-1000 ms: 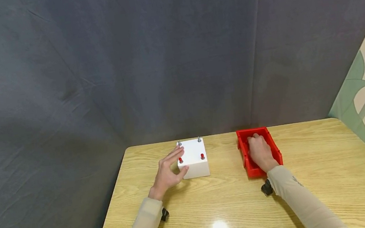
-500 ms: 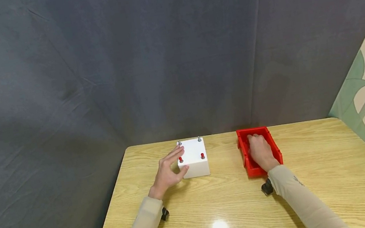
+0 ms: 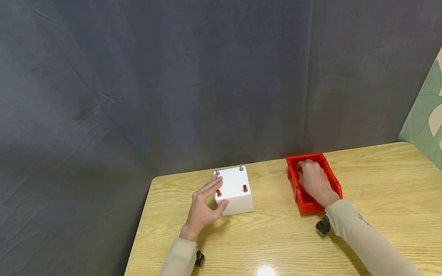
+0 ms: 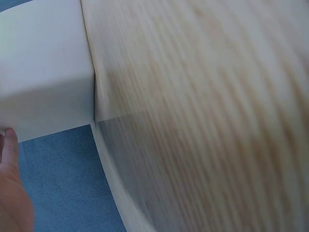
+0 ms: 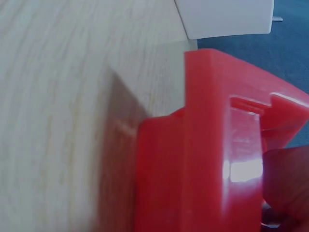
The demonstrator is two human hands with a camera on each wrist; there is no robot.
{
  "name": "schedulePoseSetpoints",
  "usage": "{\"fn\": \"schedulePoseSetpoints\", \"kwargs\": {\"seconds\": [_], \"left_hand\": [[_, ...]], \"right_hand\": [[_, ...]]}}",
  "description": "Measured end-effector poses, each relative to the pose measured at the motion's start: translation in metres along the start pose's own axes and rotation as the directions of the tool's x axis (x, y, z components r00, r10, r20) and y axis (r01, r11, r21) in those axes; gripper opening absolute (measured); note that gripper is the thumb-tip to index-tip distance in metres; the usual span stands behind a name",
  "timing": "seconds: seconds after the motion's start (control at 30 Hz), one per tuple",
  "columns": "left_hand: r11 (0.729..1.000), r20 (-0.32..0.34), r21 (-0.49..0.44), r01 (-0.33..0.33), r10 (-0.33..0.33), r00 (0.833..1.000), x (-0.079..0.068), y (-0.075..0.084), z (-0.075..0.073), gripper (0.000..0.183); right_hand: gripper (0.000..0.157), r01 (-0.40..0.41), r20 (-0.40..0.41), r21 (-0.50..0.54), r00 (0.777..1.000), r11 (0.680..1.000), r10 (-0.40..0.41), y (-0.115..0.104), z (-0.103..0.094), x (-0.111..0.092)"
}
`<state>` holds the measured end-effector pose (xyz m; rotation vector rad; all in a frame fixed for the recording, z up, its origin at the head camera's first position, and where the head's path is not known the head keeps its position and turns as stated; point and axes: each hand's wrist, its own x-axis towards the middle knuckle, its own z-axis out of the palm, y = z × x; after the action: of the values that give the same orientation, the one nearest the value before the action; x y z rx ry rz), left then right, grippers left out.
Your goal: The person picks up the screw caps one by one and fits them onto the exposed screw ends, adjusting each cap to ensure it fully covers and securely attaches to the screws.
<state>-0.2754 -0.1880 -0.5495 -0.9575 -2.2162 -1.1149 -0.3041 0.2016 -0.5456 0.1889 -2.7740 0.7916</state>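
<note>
The left hand [image 3: 202, 211] rests extended fingers on the white block [image 3: 238, 204], and in the red bin [image 3: 309, 208] right of it the right hand [image 3: 316, 182], any hold unclear, has shifted slightly, apparently mid-pickup.

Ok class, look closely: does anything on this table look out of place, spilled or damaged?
Nothing visible looks spilled or damaged. One mismatch: on the white box, the two near posts are red-tipped, while the two far posts show bare metal. The red bin stands upright.
</note>
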Motion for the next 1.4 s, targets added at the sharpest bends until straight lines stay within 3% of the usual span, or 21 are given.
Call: {"fn": "schedulePoseSetpoints", "kwargs": {"seconds": [0.33,0.7,1.07,1.4], "left_hand": [[1.0,-0.006,-0.005,-0.014,0.014,1.0,-0.002,-0.002,0.002,0.057],[1.0,-0.001,-0.008,-0.006,0.006,1.0,0.0,-0.001,0.001,0.058],[1.0,-0.013,-0.007,-0.023,0.023,1.0,0.0,0.0,0.002,0.057],[0.999,0.018,0.035,-0.014,0.013,1.0,0.0,-0.001,-0.001,0.059]], "right_hand": [[0.024,-0.017,-0.02,0.063,1.0,0.998,0.019,-0.004,-0.007,0.001],[0.015,0.055,-0.145,0.109,0.989,0.993,-0.039,-0.012,-0.013,0.003],[0.021,0.015,-0.122,0.15,0.993,0.989,0.003,-0.02,-0.021,0.003],[0.017,0.059,-0.169,0.168,0.985,0.984,-0.03,-0.025,-0.02,0.004]]}}
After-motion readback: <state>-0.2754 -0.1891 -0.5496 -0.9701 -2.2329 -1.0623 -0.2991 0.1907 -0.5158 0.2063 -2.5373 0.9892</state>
